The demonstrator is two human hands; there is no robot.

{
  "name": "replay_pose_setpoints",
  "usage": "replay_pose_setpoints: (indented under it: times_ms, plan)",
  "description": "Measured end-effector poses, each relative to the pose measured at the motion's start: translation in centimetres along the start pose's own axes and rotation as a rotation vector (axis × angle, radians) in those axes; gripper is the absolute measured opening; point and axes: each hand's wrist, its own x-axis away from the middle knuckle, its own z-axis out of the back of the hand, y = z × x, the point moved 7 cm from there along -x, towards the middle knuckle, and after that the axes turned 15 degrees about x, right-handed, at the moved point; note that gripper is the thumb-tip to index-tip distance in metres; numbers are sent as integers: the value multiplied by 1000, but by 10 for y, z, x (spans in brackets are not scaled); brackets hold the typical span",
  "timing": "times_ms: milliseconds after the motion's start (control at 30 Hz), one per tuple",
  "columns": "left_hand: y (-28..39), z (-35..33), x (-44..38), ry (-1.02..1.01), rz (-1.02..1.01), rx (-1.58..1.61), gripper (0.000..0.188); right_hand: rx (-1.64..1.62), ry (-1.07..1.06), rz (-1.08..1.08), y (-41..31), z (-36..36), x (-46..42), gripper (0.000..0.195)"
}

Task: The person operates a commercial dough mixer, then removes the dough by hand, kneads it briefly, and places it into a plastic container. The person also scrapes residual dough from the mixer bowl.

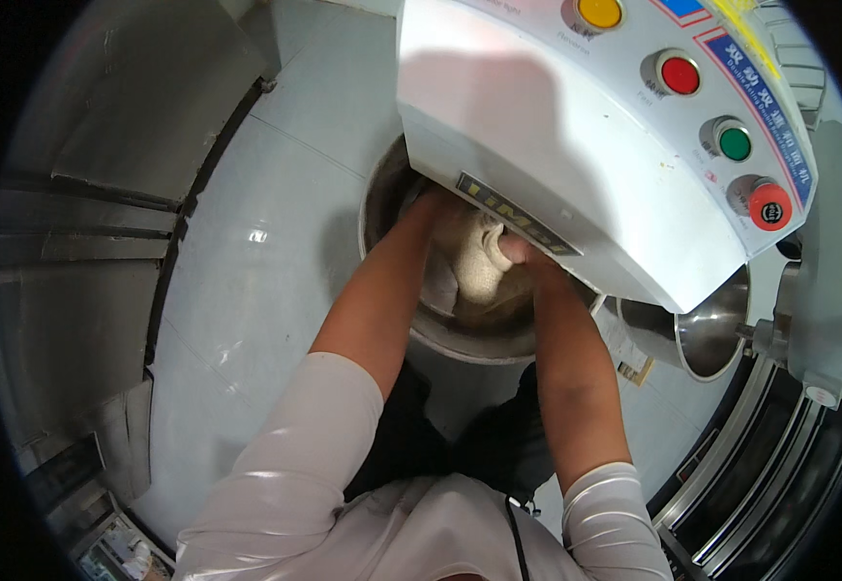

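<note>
Both my arms reach down into the large round metal bowl [475, 351] of a dough mixer, partly beneath its white machine head [573, 145]. My left hand [435, 203] lies in shadow at the bowl's left inner side, and its fingers cannot be made out. My right hand [517, 248] touches a pale, rough-surfaced mass, apparently dough [480, 272]; a fold of it lies against the hand, whose fingers are hidden. A smooth greyish piece [438, 279] shows beside the dough, within the bowl.
The mixer's panel carries a yellow button [599, 11], a red one [679, 75], a green one [734, 144] and a red stop button [769, 206]. Right of it stands another steel bowl [715, 327] beside a grey machine [827, 261]. Metal cabinets [101, 305] line the left.
</note>
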Motion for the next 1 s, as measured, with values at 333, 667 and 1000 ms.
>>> replay_pose_setpoints:
  times_ms: [333,667,1000]
  plan:
    - [-5,32,-24,177,14,74,35,-119,74,-48,2,10,3,45]
    - [16,28,-30,182,17,116,38,-683,49,-140,22,24,1,45]
    - [26,28,-26,203,7,156,40,-1348,-1,-146,16,32,6,44]
